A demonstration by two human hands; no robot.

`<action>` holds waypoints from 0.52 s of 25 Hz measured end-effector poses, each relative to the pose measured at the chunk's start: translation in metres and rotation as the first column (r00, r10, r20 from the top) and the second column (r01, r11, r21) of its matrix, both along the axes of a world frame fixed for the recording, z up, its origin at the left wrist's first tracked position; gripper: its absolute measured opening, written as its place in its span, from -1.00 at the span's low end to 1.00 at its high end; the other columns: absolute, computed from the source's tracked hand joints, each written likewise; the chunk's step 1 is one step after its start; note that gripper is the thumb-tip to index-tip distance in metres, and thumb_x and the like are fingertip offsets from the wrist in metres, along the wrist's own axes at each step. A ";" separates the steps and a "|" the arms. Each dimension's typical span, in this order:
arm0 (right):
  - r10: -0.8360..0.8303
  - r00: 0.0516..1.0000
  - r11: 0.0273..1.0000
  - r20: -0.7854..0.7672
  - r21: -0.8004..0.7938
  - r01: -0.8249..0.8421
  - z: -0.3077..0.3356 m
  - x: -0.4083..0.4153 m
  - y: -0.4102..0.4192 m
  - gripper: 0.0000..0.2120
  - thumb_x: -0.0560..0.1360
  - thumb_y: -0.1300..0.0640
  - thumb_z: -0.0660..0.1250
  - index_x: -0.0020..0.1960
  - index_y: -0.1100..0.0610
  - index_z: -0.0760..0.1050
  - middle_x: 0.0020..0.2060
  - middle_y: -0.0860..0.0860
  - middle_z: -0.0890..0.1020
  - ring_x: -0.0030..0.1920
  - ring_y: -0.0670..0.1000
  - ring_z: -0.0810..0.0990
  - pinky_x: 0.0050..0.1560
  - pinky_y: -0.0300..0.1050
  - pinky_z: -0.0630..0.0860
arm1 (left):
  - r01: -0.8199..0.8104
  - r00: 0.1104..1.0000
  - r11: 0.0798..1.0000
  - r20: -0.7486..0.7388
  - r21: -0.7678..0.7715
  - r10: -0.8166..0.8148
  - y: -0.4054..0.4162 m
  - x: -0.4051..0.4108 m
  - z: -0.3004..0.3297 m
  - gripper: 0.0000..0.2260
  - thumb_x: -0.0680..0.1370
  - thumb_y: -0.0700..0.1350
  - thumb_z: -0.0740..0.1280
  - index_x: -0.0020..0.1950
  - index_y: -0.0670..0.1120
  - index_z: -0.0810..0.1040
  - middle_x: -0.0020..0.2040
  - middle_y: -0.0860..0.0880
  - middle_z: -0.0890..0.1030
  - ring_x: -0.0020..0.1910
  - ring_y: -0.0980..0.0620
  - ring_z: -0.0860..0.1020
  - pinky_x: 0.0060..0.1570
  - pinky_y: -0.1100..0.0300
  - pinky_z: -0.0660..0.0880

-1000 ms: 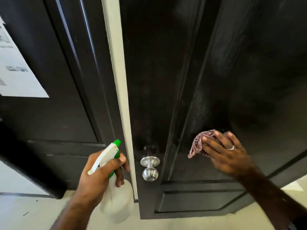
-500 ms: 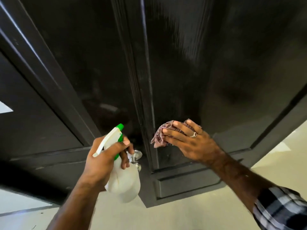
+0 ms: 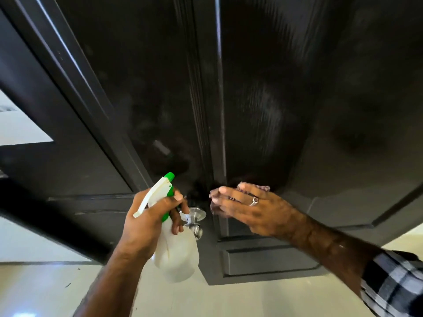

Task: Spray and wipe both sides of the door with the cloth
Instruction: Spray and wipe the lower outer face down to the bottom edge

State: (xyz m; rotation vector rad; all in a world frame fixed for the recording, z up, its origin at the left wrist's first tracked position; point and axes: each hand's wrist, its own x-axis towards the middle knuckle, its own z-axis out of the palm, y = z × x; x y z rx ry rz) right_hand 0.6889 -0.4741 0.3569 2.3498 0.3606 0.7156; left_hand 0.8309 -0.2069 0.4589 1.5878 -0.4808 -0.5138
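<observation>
Pale, glossy floor tiles run beneath a tall, dark brown panelled wooden door, seen from the head camera at a steep upward angle. Faint hazy streaks on the door's raised panels catch the light; whether they are wet spray or wipe marks cannot be told.

Low on the door's edge sits a round, brushed-silver metal doorknob, partly hidden behind the bottle.

At lower left, the person's left hand grips the neck of a translucent white plastic spray bottle with a green nozzle and collar. Its fingers wrap the neck and trigger, and the nozzle points up at the door, just beside the knob.

To the right, the right hand, wearing a silver ring, presses a crumpled, dusty-pink cloth against the door panel. Its fingers lie nearly straight and are blurred; only a small edge of cloth shows past the fingertips, near the knob. A black-and-white checked sleeve shows at the frame's lower right corner.

Judging by this, wiping of the facing side is the step in hand, around the handle. Next would likely come a sweep of the cloth over the remaining streaked panels, with a fresh spray if needed; the door's other side is out of view and its state cannot be told
</observation>
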 end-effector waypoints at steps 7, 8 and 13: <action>-0.051 0.980 0.979 0.195 0.205 0.011 -0.017 0.004 0.003 -0.32 0.64 0.11 0.24 0.73 0.07 0.16 0.71 -0.02 0.20 0.71 0.11 0.15 0.68 0.13 0.12 | -0.017 0.999 0.999 0.041 0.034 0.015 -0.031 -0.028 -0.008 -0.96 0.59 -0.26 0.37 -0.03 -0.23 0.60 -0.18 -0.32 0.65 -0.44 -0.22 0.50 -0.23 -0.11 0.63; -0.034 0.990 0.983 0.136 0.181 0.009 -0.026 -0.006 -0.007 -0.31 0.65 0.12 0.23 0.74 0.07 0.12 0.72 -0.01 0.16 0.71 0.11 0.12 0.69 0.12 0.10 | -0.013 0.999 0.999 0.035 0.041 0.012 -0.037 -0.034 -0.009 -0.95 0.59 -0.25 0.39 -0.01 -0.24 0.60 -0.18 -0.32 0.65 -0.44 -0.22 0.50 -0.23 -0.12 0.61; -0.067 0.981 0.993 0.180 0.109 0.048 -0.046 -0.070 -0.082 -0.30 0.62 0.09 0.32 0.72 0.02 0.20 0.70 -0.04 0.23 0.69 0.08 0.22 0.68 0.10 0.16 | 0.063 0.997 0.997 0.049 0.036 -0.065 -0.075 -0.066 -0.003 -0.91 0.58 -0.31 0.36 -0.12 -0.30 0.59 -0.20 -0.36 0.61 -0.48 -0.22 0.44 -0.28 -0.10 0.56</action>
